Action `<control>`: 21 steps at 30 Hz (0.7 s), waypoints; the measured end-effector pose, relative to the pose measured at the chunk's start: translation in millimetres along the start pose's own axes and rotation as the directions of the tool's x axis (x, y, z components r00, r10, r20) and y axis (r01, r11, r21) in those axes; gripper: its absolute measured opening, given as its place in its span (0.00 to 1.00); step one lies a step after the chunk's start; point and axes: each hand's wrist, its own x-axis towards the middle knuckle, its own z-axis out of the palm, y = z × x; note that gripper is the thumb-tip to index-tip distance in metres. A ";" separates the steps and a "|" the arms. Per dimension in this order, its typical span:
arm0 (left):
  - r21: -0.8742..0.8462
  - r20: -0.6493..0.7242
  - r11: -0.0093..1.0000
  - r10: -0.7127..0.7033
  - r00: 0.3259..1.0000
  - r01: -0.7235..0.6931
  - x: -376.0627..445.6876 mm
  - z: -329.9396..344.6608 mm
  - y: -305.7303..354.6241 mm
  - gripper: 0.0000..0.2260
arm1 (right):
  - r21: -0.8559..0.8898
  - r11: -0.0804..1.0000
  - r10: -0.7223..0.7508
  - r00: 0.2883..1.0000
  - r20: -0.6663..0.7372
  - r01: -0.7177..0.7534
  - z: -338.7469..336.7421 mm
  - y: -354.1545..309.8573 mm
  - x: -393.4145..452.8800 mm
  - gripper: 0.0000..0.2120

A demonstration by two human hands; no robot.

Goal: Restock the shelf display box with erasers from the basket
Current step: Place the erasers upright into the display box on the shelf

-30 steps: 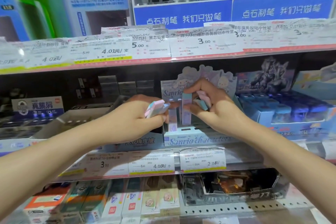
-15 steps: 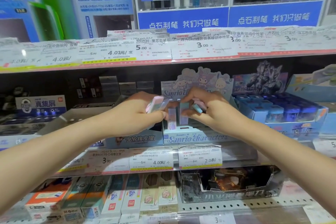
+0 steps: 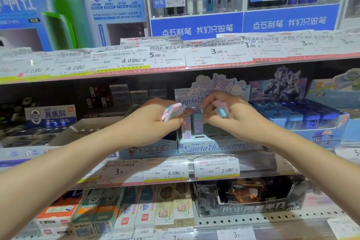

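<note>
Standing at frame centre, two erasers point(image 3: 192, 125) in the display box point(image 3: 210, 147) could be toppled (spares are clutched by left hand point(image 3: 155, 122) and right hand point(image 3: 231, 117)).

Both forearms are extended forward and converge. The left hand point(image 3: 155, 121) and right hand point(image 3: 231, 115) are held with fingers curled, nearly touching.

Above the hands, a row of price tags point(image 3: 167, 56) along the upper shelf edge, with blue pen displays point(image 3: 196, 25) behind and a green-and-blue poster point(image 3: 58, 9) up to the left. Right of the hands, a box of blue-packaged items point(image 3: 303, 117). Left, a white open carton point(image 3: 87, 132). Below, more price tags point(image 3: 165, 171), boxed pencils point(image 3: 136, 212) and a dark display box point(image 3: 251, 200).
</note>
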 end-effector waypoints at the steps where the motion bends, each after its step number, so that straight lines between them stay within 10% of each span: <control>1: 0.004 -0.024 0.999 0.040 0.999 -0.040 -0.2 0.5 -0.8 0.18 | 0.188 0.981 0.051 0.998 -0.021 -0.046 -1.5 -3.5 -0.9 0.06; 9: -0.238 -0.173 0.956 0.134 0.976 -0.174 -1.4 6.5 9.5 0.18 | 0.728 0.643 0.120 0.969 0.214 -0.240 -4.4 -16.4 -5.8 0.07; 21: -0.714 0.312 0.661 0.005 0.950 0.231 -8.6 15.2 14.2 0.12 | 0.764 0.611 0.057 0.974 0.219 -0.207 5.0 -17.3 -3.3 0.16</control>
